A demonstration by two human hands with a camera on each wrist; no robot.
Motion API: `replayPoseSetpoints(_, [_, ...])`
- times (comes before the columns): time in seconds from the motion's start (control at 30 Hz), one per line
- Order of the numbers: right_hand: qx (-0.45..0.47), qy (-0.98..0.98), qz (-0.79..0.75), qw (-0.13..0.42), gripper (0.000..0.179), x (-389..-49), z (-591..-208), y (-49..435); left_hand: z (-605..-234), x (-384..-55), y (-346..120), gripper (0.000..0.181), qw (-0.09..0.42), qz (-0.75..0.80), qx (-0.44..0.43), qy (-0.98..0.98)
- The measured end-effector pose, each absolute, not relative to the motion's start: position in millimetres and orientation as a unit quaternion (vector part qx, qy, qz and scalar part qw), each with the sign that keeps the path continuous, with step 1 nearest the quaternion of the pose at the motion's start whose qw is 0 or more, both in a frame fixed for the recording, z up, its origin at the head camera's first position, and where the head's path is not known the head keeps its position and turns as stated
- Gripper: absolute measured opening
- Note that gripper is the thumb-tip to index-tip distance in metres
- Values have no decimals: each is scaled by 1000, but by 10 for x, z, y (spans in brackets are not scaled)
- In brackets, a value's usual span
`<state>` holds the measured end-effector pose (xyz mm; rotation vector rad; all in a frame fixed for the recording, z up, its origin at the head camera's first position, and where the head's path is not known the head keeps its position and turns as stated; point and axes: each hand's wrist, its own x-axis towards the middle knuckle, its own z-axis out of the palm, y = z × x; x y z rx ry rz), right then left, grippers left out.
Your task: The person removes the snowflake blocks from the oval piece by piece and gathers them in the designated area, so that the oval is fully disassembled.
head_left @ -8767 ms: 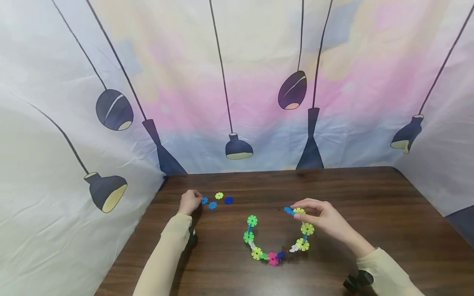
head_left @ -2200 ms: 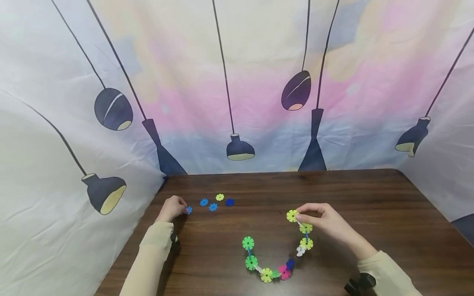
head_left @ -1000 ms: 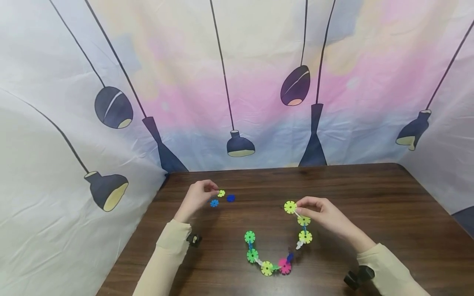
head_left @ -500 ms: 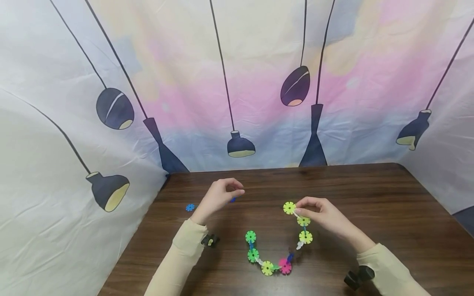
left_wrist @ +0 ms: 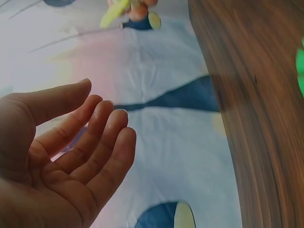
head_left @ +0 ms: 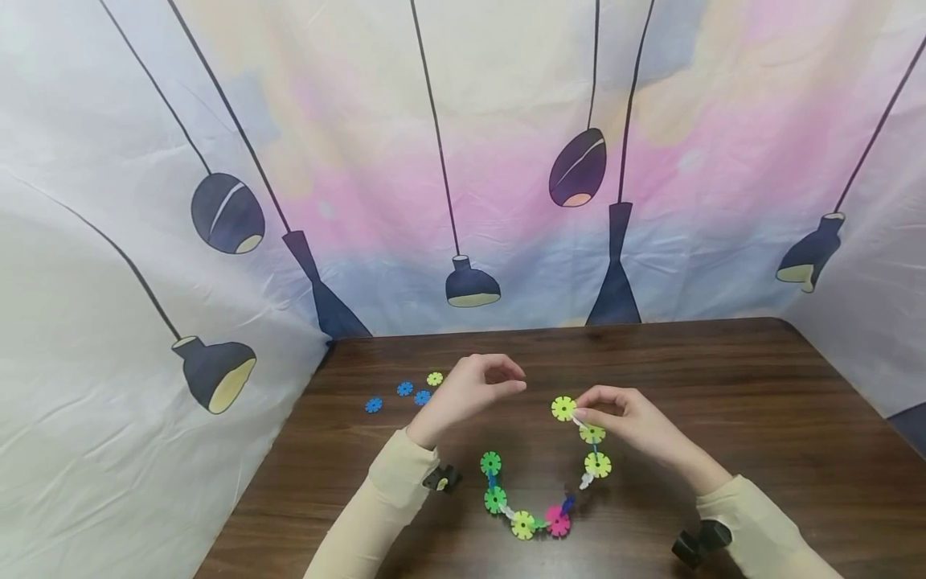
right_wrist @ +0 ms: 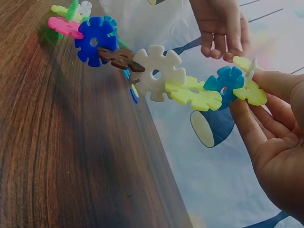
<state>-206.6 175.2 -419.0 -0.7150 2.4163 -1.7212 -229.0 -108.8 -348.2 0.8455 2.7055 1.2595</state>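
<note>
A chain of snowflake discs (head_left: 495, 500) in green, yellow, pink, blue and white curves over the table in the head view. My right hand (head_left: 628, 414) pinches it near its far right end, where a yellow disc (head_left: 557, 408) sticks out past the fingertips. The right wrist view shows thumb and finger on a white and a yellow disc (right_wrist: 254, 93), followed by a blue one (right_wrist: 232, 78), a yellow one and a larger-looking white disc (right_wrist: 170, 61). With fingers loosely bent and nothing in them, my left hand (head_left: 470, 392) hovers left of that yellow end, apart from it.
Loose discs lie at the table's back left: light blue ones (head_left: 373, 405) and a yellow one (head_left: 435, 379). The brown wooden table (head_left: 723, 402) meets a cloth backdrop (head_left: 521, 265) printed with lamps along its far edge.
My left hand has swept right from the loose discs towards the right hand, now covering the dark blue disc. Since the oldest frame, the held chain end shows a yellow disc instead of blue.
</note>
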Motion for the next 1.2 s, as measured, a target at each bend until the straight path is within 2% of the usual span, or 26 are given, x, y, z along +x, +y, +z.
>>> replayPoseSetpoints(0.33, [-242, 786, -568, 42, 20, -2067, -4197, 1748, -3537, -2194, -807, 14, 41, 399, 304, 864])
replayPoseSetpoints(0.87, [-252, 778, -573, 54, 18, -2038, -4160, 1755, -3600, -2137, -689, 13, 79, 418, 316, 848])
replayPoseSetpoints(1.2, [-238, 785, -569, 55, 27, -2031, -4179, 1728, -3640, -2127, -661, 12, 48, 421, 310, 851])
